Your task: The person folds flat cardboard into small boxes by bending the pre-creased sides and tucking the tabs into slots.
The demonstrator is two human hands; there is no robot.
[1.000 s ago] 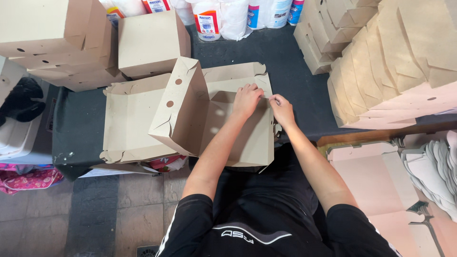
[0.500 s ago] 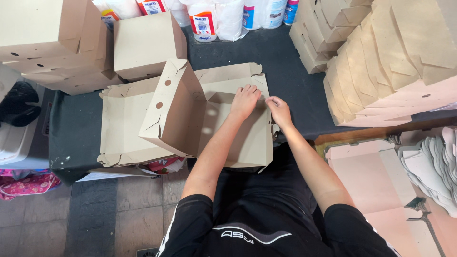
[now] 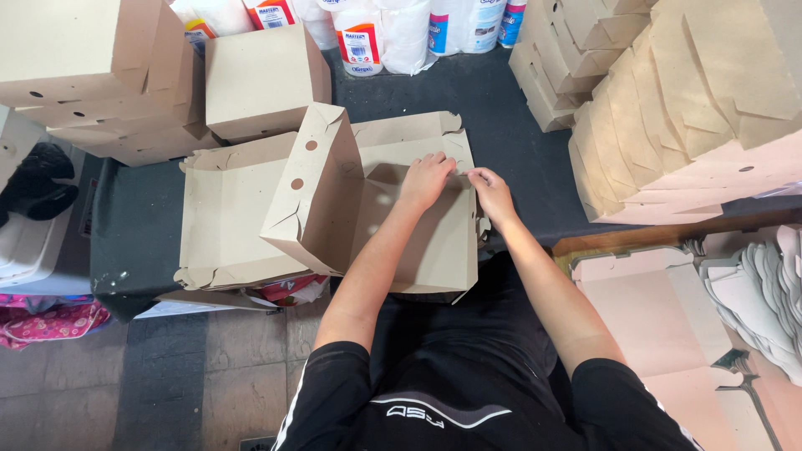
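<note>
A dark, cloth-covered table [image 3: 510, 125] fills the middle of the view, with worn grey floor tiles [image 3: 209, 376] below its near edge and a person in black clothes seated close against it. On the table lies a half-folded cardboard box [image 3: 418, 242], plain brown, matte and stiff, with one side wall [image 3: 311, 188] standing up on the left (two round holes punched through it) and scalloped tabs along its far flap. The left hand [image 3: 426, 179] presses flat, fingers spread, on the far inner fold of the box; the right hand [image 3: 491, 190] sits just beside it, fingertips pinching the edge of the same flap, so both hands are close together at the far right corner. Another open box tray [image 3: 225, 213] lies touching it on the left. Finished boxes [image 3: 75, 75] are stacked at the far left, and a leaning row of flat blanks [image 3: 693, 108] stands at the right. White bottles [image 3: 359, 33] line the far edge, with pale flat cutouts [image 3: 752, 292] at the lower right.
</note>
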